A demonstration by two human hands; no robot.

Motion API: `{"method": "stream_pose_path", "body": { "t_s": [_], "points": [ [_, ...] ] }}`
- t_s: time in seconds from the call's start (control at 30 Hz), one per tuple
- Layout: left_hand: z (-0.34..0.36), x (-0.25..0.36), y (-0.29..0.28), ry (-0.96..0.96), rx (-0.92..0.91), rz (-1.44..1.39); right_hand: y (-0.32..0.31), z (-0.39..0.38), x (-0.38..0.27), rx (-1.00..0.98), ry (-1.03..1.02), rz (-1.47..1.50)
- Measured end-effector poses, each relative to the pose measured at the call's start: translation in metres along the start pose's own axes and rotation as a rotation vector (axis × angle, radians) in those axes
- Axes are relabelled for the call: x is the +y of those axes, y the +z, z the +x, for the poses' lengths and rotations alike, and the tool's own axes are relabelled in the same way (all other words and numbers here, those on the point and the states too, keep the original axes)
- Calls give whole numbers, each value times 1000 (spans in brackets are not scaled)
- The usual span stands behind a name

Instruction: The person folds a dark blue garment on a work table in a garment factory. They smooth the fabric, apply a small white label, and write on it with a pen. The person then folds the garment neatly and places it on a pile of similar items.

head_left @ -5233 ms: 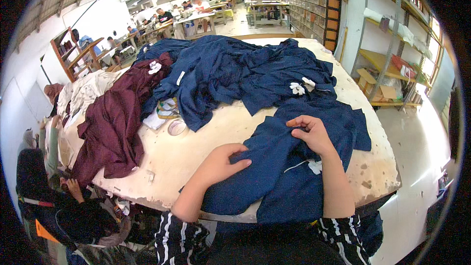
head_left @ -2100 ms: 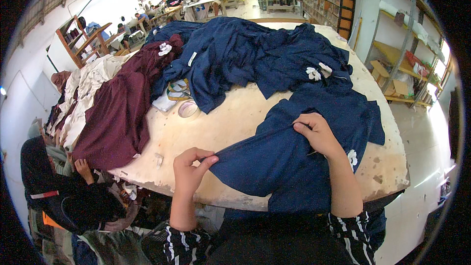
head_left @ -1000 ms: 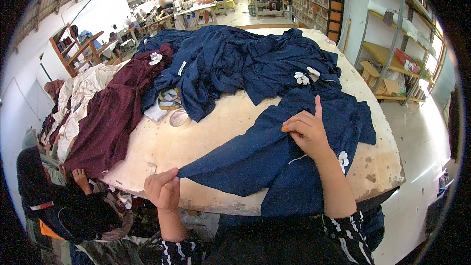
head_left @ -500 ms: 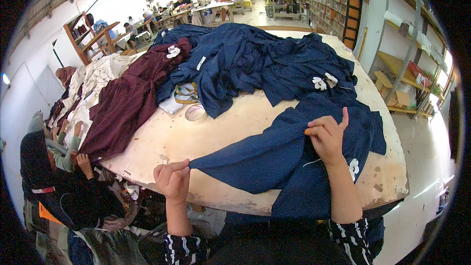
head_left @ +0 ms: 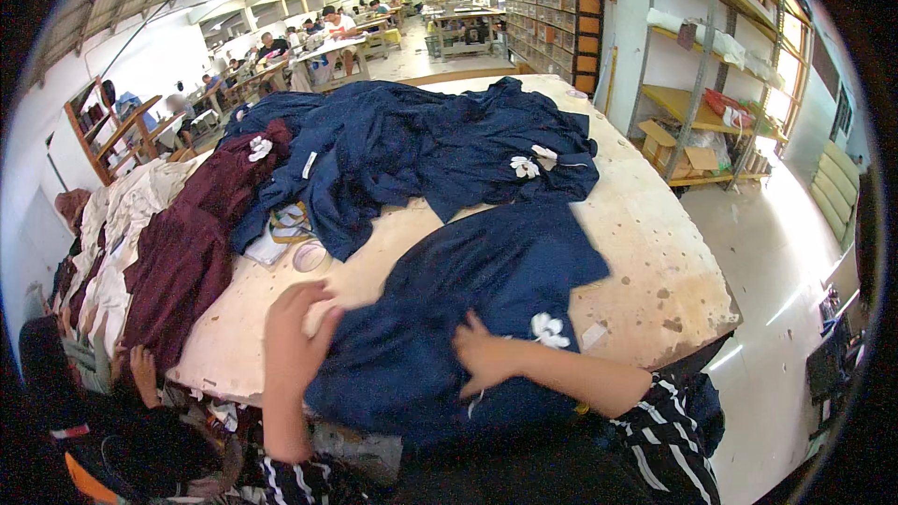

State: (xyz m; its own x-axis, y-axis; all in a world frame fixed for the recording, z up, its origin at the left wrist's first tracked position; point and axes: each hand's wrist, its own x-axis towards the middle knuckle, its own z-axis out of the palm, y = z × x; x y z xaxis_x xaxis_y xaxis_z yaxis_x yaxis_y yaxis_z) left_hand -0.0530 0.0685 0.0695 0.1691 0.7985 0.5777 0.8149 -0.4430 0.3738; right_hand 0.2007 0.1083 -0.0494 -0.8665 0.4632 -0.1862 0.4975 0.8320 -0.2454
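A navy blue garment (head_left: 449,318) lies spread along the table's near edge, part of it hanging over. My right hand (head_left: 488,355) rests on it palm down, fingers spread. At its left side is my left hand (head_left: 297,323), slightly blurred, with thumb and fingers apart and nothing between them; whether it touches the cloth I cannot tell. To the right of my right hand, a white flower-shaped piece (head_left: 550,330) sits on the garment. A thin white string or tie hangs just below that hand.
Behind lies a heap of navy garments (head_left: 421,145), with a maroon garment (head_left: 192,243) and cream cloth (head_left: 122,215) to its left. A tape roll (head_left: 309,256) sits mid-table. A co-worker's hand (head_left: 143,374) is at the near left. Metal shelves (head_left: 697,103) stand at right.
Both hands have let go of the garment's stretched edge. My right hand has moved left and down onto the cloth. The garment now lies flatter, and the view has turned right.
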Motion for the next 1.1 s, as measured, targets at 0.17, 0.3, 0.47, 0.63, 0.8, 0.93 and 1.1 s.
{"method": "stream_pose_path", "body": {
  "t_s": [0.17,0.3,0.47,0.63,0.8,0.93,1.1],
  "points": [
    [19,15,50,211,-247,-15,-21,-16,-8,38,-333,873],
    [0,-21,81,131,-361,113,-39,-85,28,770,301,444],
    [25,4,107,-199,-528,-202,-9,-110,58,313,1038,134],
    [20,12,175,51,-610,-114,5,-25,-8,601,536,307],
    [21,79,105,-312,7,-1143,74,-4,-9,547,325,1574],
    [43,9,54,-353,446,-413,-4,-44,-48,788,361,1032],
    [36,-23,-36,-37,594,49,-106,-143,-30,1148,444,465]
  ]
}}
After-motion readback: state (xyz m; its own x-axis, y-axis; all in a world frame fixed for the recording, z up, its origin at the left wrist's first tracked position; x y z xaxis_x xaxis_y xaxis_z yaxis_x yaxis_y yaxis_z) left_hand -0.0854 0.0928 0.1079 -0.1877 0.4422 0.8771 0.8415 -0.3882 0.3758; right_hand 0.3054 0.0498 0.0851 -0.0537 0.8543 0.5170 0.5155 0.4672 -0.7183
